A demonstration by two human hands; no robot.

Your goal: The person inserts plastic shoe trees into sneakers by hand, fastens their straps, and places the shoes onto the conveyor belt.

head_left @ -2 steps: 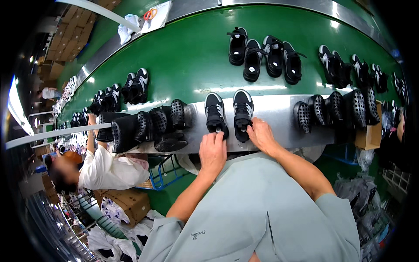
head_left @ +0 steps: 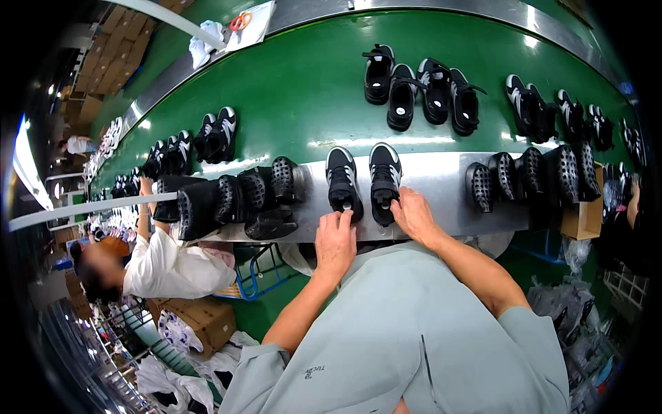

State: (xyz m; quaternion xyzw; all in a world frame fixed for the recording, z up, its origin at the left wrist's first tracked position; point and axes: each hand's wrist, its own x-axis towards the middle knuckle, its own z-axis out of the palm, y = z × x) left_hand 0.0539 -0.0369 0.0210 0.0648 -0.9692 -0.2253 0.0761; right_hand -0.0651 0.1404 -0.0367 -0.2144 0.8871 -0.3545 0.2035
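Two black sneakers with grey-white toes and sides stand side by side on the metal ledge in front of me, toes pointing away. The left sneaker [head_left: 340, 172] has my left hand [head_left: 336, 241] at its heel, fingers bent and closed on the back of its collar. At the right sneaker [head_left: 385, 169], my right hand [head_left: 415, 215] pinches the right side of the heel opening. A small round white label shows inside the left sneaker. My fingertips are partly hidden against the dark shoes.
Black studded shoe forms [head_left: 255, 190] stand on the ledge to the left, and more studded forms [head_left: 531, 172] to the right. Several sneakers [head_left: 434, 90] sit on the green belt [head_left: 296, 90] beyond. A co-worker in a white shirt [head_left: 172, 265] is at the left. An open carton [head_left: 583, 219] stands right.
The whole view has shifted very slightly. Both hands stay at the sneaker heels.
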